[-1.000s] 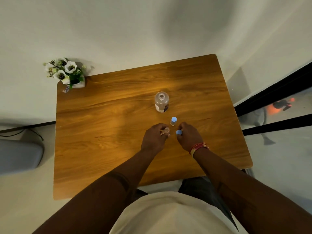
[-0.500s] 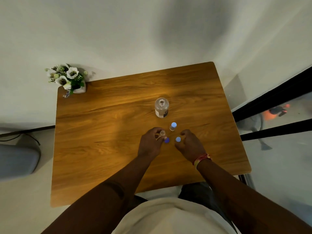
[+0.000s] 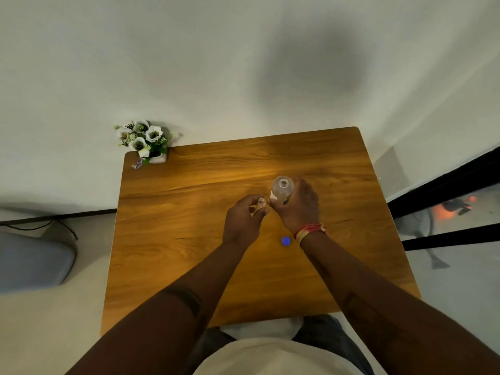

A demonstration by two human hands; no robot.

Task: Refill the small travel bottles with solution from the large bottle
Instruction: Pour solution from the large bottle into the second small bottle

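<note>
Head view, looking down: small travel bottle (image 3: 261,202), clear and uncapped, pinched upright between thumb and fingertips of left hand (image 3: 243,220), close over wooden table (image 3: 189,226). Mouth facing up, likely to take a pour. Just to its right, almost touching, large clear bottle (image 3: 282,188), open at the neck, wrapped by right hand (image 3: 296,208) with fingers curled round the body; still roughly upright, not yet tipped. Held side by side, probably to keep the pouring gap short. Blue cap (image 3: 286,241) lying on table just nearer than right wrist, beside red and yellow wristband (image 3: 308,230). Second travel bottle not visible, perhaps hidden behind the right hand. White flowers in small pot (image 3: 146,140) at far left table corner.

Half a second earlier: large bottle standing alone, well beyond the hands; right hand low by the caps. Now reached forward and gripping it; left hand shifted closer too.
</note>
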